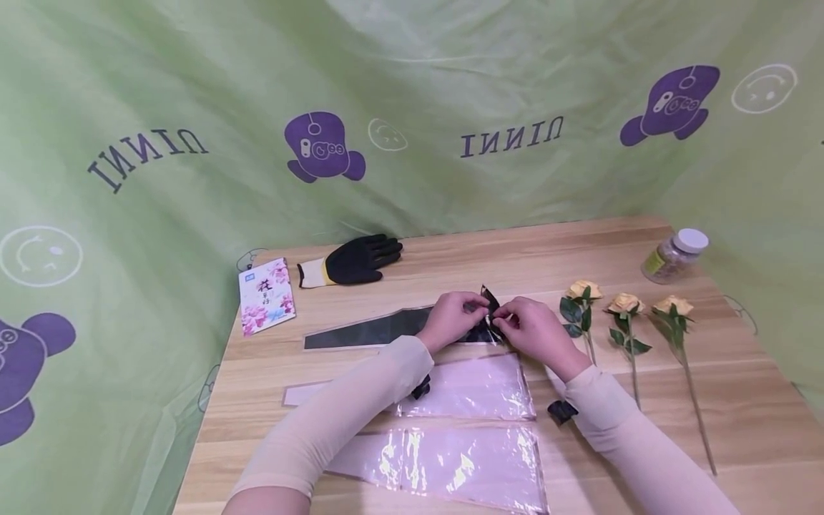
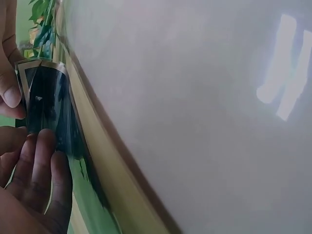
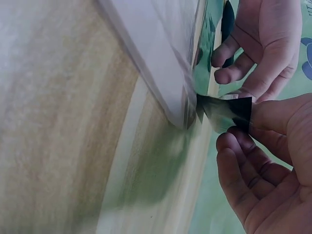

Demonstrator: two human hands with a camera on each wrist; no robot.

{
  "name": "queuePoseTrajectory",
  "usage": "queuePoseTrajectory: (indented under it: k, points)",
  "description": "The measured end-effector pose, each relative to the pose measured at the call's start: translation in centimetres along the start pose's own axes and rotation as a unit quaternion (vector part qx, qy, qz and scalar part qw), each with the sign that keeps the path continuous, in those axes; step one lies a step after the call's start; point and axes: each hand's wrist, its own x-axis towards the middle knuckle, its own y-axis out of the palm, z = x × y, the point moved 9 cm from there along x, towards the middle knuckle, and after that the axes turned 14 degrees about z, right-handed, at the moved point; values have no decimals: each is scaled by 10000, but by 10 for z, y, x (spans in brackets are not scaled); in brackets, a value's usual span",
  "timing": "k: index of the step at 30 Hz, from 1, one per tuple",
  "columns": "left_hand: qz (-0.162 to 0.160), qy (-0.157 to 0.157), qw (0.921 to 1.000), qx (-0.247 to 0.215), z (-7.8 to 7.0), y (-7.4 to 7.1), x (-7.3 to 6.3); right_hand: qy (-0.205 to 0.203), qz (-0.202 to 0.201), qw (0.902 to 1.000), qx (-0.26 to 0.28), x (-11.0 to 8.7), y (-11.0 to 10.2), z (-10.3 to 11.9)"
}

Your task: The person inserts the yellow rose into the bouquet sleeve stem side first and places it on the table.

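Together, left hand [image 1: 453, 318] and right hand [image 1: 536, 332] pinch a dark wrapper [image 1: 386, 330] — a lidded jar [image 1: 674, 255], contents [image 1: 679, 267] unclear, stands near the far-right corner of the counter [image 1: 547, 259].

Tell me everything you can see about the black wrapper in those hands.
The black wrapper looks like thin, glossy plastic with a pale border. It lies on the wooden table, tapering toward the left of the head view. Its wider right end is raised and bent, held by the left hand and right hand.
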Motion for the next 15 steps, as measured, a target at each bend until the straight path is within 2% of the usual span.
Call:
queuePoseTrajectory:
  k: [3,8,12,15]
  points:
    - [-42,-48,9999,-156,5,2,0,78,8,9999,117,-3,1,-3]
    - [-97,-41,9999,-10,5,1,1,464,100,9951,865,-14,-9,-17]
    - [-95,34,9999,40,3,-1,3,935,9,9840,1516,-35,-35,-43]
    - [-55,89,9999,-29,2,-1,4,1416,50,9714,1904,-57,-53,-68]
